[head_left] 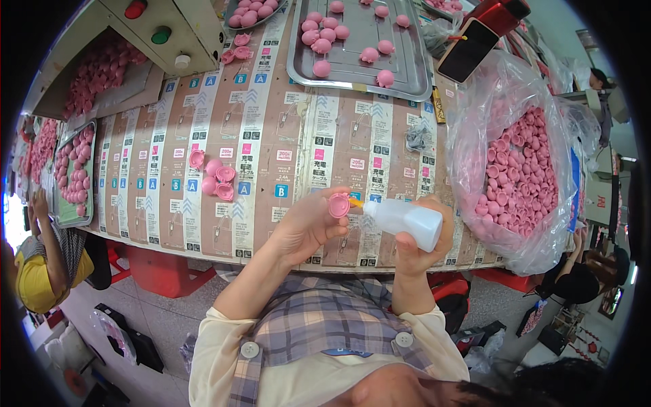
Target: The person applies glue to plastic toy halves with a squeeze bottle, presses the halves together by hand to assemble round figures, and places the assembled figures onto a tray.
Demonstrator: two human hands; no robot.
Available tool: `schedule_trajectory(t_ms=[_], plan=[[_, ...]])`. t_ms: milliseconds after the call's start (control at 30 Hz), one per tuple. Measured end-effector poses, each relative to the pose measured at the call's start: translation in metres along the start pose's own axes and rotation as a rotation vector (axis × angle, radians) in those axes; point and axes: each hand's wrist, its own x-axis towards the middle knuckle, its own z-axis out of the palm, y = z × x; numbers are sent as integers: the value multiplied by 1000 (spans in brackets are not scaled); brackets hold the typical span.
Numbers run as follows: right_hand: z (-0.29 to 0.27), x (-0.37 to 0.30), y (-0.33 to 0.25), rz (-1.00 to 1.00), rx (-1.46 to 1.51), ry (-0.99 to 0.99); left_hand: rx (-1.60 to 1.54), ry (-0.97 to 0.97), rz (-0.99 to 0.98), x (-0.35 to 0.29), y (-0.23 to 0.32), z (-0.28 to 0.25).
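Observation:
Over the near edge of the table, my left hand (308,226) pinches a hollow pink half-shell (339,205) between thumb and fingers, its open side facing up toward me. My right hand (427,234) is wrapped around a white squeeze bottle (407,220), tilted on its side. The bottle's orange-yellow nozzle (355,203) meets the rim of the half-shell; whether any liquid comes out is too small to tell. Left of my hands, a small group of pink shells and balls (218,178) lies on the printed paper covering the table.
A metal tray (352,78) with pink balls stands at the far middle. To the right sits a clear plastic bag (468,142) full of pink half-shells. A grey machine (183,30) with buttons is at the far left. Another tray (68,220) and co-workers flank the table.

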Motion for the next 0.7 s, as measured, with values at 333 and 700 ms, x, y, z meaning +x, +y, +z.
schedule_trajectory(t_ms=[333,700], plan=[[2,-1,3,-12,-75,-26,48,36,11,-1,0,-1],[1,-5,1,40,-126,25,103,105,50,-2,2,6]])
